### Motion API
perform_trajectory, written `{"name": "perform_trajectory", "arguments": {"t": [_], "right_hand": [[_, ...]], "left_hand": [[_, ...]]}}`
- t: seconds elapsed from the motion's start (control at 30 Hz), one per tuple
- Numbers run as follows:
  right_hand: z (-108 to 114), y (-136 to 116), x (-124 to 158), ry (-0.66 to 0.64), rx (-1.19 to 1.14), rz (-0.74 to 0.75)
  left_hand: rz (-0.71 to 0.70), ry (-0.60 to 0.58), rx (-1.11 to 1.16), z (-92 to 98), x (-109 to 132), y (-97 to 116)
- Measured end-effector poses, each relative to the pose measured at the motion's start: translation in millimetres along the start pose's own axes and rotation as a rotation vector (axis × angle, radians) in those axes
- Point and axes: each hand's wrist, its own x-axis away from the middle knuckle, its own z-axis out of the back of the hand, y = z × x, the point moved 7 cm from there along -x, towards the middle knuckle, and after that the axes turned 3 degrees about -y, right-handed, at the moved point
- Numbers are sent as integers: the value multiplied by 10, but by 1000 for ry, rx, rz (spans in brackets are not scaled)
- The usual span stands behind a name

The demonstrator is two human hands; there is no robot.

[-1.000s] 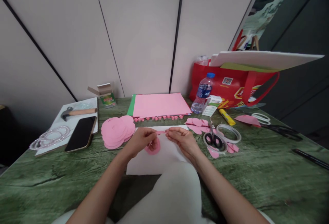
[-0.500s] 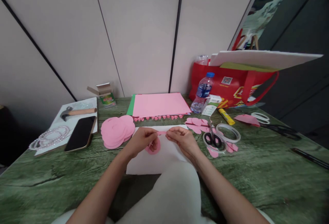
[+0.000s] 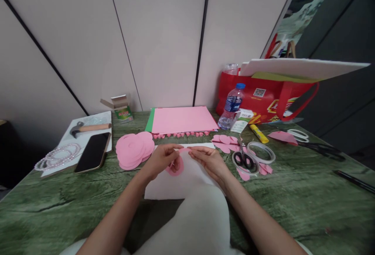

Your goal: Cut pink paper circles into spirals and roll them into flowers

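A curled pink paper strip [image 3: 177, 170] hangs between my hands, over a white sheet [image 3: 164, 188] on the tabletop. My left hand [image 3: 164, 161] pinches it from the left, and its coiled lower part shows beneath those fingers. From the right, my right hand [image 3: 209, 160] grips the upper stretch between thumb and fingertips. Left of the hands lies a pile of pink paper spirals [image 3: 134, 149]. Small rolled pink paper roses [image 3: 181, 134] line the edge of a stack of pink sheets [image 3: 184, 119].
On the right are scissors [image 3: 246, 160], tape rolls [image 3: 268, 152], a glue stick [image 3: 259, 134] and a water bottle [image 3: 233, 106] before a red bag [image 3: 263, 104]. On the left lie a phone [image 3: 93, 151], a hammer [image 3: 90, 127] and bead strings [image 3: 58, 157].
The pink strip between my fingertips now bows upward slightly, where it was flatter before. Both hands stay almost in place.
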Motion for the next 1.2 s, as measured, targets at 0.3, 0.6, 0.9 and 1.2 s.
{"name": "perform_trajectory", "arguments": {"t": [0.3,0.6,0.9,1.2], "right_hand": [[22,15,-3,11,-14,-3],[16,42,15,28,30,-28],[-29,40,13,60,12,3],[-17,67,-33,18,-80,5]], "left_hand": [[-20,-25,6,-15,5,17],[-21,-22,-19,-14,-1,13],[-9,-12,-8,-13,-3,15],[6,22,-24,49,-19,-25]]}}
